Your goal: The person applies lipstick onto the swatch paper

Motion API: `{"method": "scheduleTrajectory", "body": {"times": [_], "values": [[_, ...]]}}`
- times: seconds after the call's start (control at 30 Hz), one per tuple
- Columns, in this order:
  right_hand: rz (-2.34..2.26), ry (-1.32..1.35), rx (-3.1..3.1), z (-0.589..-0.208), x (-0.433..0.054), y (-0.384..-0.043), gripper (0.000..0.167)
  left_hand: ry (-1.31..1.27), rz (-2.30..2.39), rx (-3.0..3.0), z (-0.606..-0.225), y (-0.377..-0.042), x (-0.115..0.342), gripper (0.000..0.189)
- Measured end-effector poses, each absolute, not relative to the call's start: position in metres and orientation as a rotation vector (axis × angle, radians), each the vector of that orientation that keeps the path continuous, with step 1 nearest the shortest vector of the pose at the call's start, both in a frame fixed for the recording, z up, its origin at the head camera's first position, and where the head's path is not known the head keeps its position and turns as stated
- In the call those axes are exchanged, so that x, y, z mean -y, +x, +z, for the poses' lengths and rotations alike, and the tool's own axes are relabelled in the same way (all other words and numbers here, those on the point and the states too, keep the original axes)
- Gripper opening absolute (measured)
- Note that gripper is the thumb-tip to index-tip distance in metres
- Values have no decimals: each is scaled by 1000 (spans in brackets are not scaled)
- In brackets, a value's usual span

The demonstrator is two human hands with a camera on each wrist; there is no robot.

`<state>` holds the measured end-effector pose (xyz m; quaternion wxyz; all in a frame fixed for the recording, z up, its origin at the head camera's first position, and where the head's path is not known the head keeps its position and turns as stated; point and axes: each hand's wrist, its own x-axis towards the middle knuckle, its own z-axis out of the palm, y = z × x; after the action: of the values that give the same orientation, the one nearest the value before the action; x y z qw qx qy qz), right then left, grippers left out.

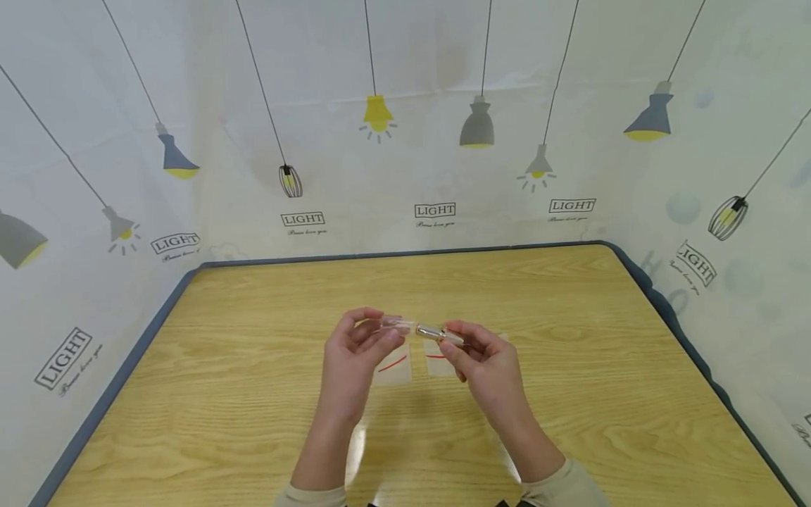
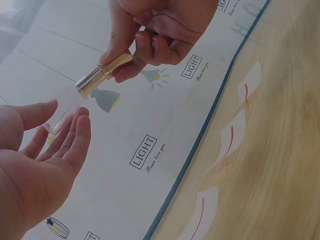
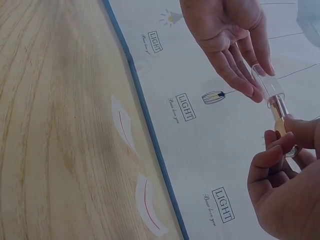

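Observation:
My left hand (image 1: 353, 360) pinches a clear lipstick cap (image 1: 394, 322) between thumb and fingers. My right hand (image 1: 493, 370) grips a shiny gold lipstick tube (image 1: 433, 332), partly covered by the fingers. Cap and tube are lined up end to end above the table. In the left wrist view, the cap's (image 2: 64, 107) rim meets the tube's (image 2: 92, 80) silvery end. From the right wrist view, the tube (image 3: 280, 112) end sits at the cap's (image 3: 268, 85) mouth; how far it goes in, I cannot tell.
White paper pieces with red strokes lie on the wooden table (image 1: 253, 394) below the hands: one left (image 1: 394, 372), one right (image 1: 436, 365). The left wrist view shows a third paper (image 2: 202, 215). A lamp-printed curtain (image 1: 393, 169) surrounds the table's dark edge.

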<state>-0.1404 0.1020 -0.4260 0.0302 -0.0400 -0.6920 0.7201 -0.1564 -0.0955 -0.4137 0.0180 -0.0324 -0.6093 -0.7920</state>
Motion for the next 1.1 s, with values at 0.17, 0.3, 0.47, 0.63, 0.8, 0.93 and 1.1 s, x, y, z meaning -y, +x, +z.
{"method": "scheduleTrajectory", "body": {"times": [0.17,0.3,0.47,0.63,0.8,0.93,1.1], "values": [[2224,-125,2133,-427,-102,-141,27,-101,-2438,1946,-413,-155,93,36],[2223,-125,2138,-427,-102,-141,27,-91,-2430,1977,-413,-155,91,37],[2221,-104,2139,-427,-100,-141,29,-105,-2427,2014,-414,-155,88,37],[2227,-97,2148,-426,-100,-140,30,-150,-2437,2036,-416,-154,86,35],[2230,-103,2149,-425,-100,-140,30,-149,-2439,2050,-417,-155,85,35],[2228,-105,2155,-426,-100,-140,29,-135,-2433,2058,-417,-155,84,35],[2232,-111,2160,-428,-101,-140,27,-138,-2426,2070,-417,-154,82,33]]}}
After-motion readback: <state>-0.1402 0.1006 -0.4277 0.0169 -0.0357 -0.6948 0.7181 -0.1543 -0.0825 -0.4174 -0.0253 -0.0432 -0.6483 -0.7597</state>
